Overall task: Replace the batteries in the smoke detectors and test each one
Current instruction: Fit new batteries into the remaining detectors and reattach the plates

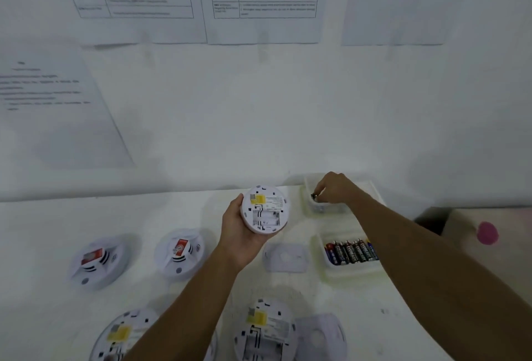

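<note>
My left hand [239, 231] holds a round white smoke detector [264, 208] above the table, its back with a yellow label and battery bay facing me. My right hand [334, 189] reaches into a clear plastic container [322, 209] at the back right and pinches a small dark battery [313, 196]. A second clear tray [345, 270] nearer me holds a row of several batteries [351, 251]. Two detectors [98, 263] [180, 252] lie face up on the left. Two more [263, 332] [121, 334] lie back side up at the near edge.
A white mounting plate [286, 257] lies left of the battery tray, and another [319, 334] sits at the near right. Printed sheets [264, 1] hang on the wall behind the white table [43, 231]. A pink spot [487, 233] shows at the far right.
</note>
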